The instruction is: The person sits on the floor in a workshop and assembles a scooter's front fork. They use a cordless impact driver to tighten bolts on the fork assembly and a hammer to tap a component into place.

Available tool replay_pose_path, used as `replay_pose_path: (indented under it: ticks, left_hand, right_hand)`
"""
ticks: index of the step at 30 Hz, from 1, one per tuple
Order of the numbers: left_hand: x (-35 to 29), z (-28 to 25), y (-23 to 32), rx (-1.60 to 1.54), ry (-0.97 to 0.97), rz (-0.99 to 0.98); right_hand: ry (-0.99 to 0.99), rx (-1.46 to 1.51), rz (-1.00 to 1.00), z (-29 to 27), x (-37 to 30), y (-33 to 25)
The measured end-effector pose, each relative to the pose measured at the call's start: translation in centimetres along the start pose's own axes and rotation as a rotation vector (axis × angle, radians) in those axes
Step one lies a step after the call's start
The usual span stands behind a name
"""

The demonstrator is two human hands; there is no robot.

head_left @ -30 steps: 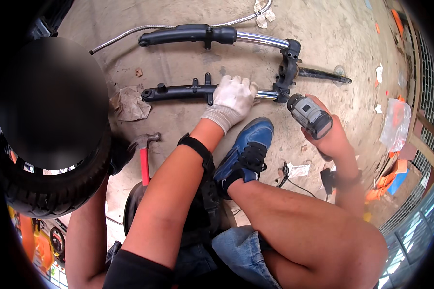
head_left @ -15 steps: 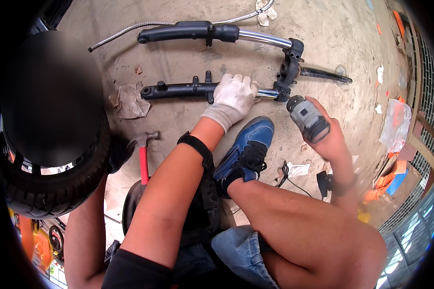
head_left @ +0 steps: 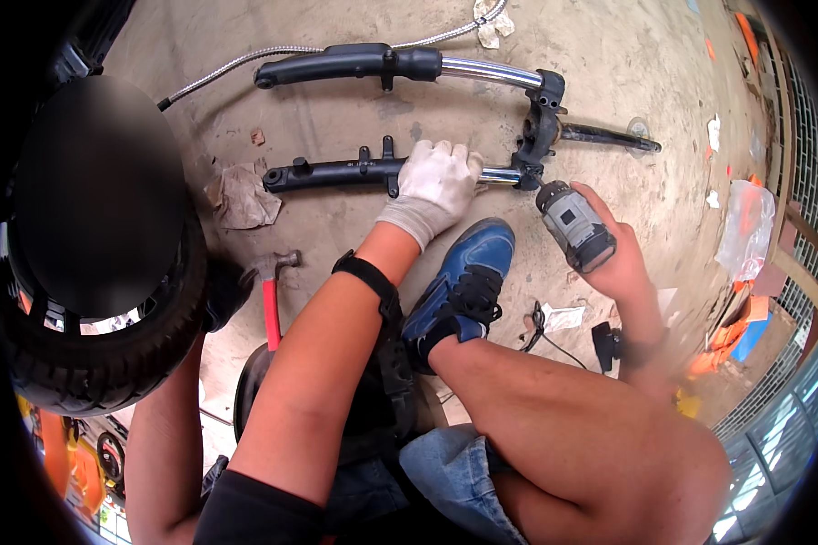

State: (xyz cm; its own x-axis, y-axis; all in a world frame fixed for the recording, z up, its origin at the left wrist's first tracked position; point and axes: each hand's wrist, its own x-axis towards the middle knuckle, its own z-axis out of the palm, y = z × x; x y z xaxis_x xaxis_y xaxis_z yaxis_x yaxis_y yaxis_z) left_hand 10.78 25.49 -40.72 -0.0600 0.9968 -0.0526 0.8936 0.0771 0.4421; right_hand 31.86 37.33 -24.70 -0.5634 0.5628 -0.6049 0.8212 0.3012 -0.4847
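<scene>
A black motorcycle front fork [head_left: 413, 64] with chrome tubes lies on the ground, its two legs pointing left and its steering stem pointing right. My left hand [head_left: 436, 182], in a white glove, is closed around the nearer fork leg [head_left: 336, 174], where the black lower part meets the chrome tube. Bare, my right hand [head_left: 620, 259] grips a grey and black power drill [head_left: 576, 225]. The drill's front end points at the clamp [head_left: 529, 174] on that leg. Whether its bit touches a bolt there is too small to tell.
A tyred wheel [head_left: 91, 386] stands at the left, partly covered by a dark blur. Near it lies a red-handled claw hammer [head_left: 271, 300]. A braided hose [head_left: 236, 74] runs behind the fork. My blue shoe [head_left: 468, 282] is close to the left hand. Clear plastic [head_left: 745, 232] lies right.
The whole view has shifted slightly. My left hand keeps its hold on the fork leg, and the drill stays against or near the clamp.
</scene>
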Motion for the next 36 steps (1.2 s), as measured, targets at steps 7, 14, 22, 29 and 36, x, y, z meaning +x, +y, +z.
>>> replay_pose_path:
  ticks: [7,14,22,29,36]
  left_hand:
    - [0.1,0.1,0.1,-0.004,0.001,0.008]
    - [-0.1,0.2,-0.1,0.007,0.015,-0.003]
    - [0.0,0.1,0.1,0.015,0.007,0.008]
    - [0.1,0.0,0.1,0.021,-0.003,0.002]
    - [0.3,0.0,0.2,0.001,-0.011,0.01]
  right_hand:
    - [0.079,0.093,-0.052,1.1,-0.5,1.2]
    - [0.025,-0.012,-0.158,-0.4,0.7,1.2]
    - [0.066,0.011,-0.164,0.3,0.0,0.8]
    - [0.027,-0.022,0.032,0.8,-0.7,-1.6]
    - [0.226,0.132,-0.043,3.1,-1.2,-1.5]
